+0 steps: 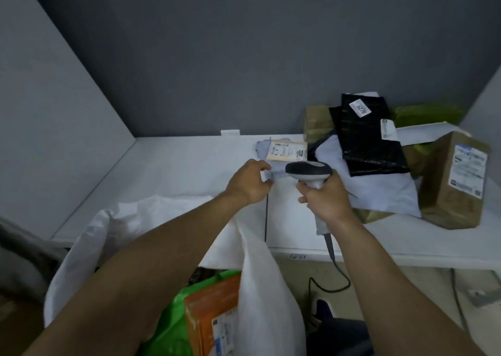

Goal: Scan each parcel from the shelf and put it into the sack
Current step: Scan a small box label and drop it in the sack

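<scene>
Shelf (176, 171): holds the parcel, flat, near the middle.
Sack (260, 288): mouth open below the shelf's front edge.
Parcel (282, 152): label up; long axis seemingly left-right.
Scanner (309, 170): nose points left, over the parcel's near edge.
Left hand (249, 182): fingers pinch the parcel's near corner.
Right hand (325, 198): fingers wrapped round the scanner grip.
Tip: hold the label taut and aim the nose at it.

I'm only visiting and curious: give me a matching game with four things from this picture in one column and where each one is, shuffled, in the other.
Things:
1. grey handheld barcode scanner
2. small pale grey labelled parcel
3. black plastic mailing bag
4. orange cardboard box

Places:
A. inside the white woven sack
B. held in the right hand
C. lying on a white mailing bag
D. pinched by the left hand

Pairs: 1-B, 2-D, 3-C, 4-A.
</scene>
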